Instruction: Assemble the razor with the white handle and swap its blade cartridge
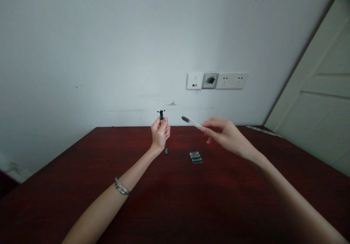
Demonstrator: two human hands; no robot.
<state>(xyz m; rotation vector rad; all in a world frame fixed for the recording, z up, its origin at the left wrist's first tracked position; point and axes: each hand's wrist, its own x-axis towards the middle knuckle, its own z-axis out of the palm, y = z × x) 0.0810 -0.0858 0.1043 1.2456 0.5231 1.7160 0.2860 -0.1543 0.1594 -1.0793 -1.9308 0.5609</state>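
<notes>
Holds two things in two hands, one in each, above one dark red table (175, 207).

Pinches one black T-topped razor (161, 114) upright in the left hand (160, 133) and one white brush (194, 123) in the right hand (225, 133), dark bristles toward the razor, with a gap between. Has on the table one green-and-black cartridge (166, 151) near the left wrist and one clear case (196, 158) showing two green strips. Wears one bracelet (121, 187).
</notes>
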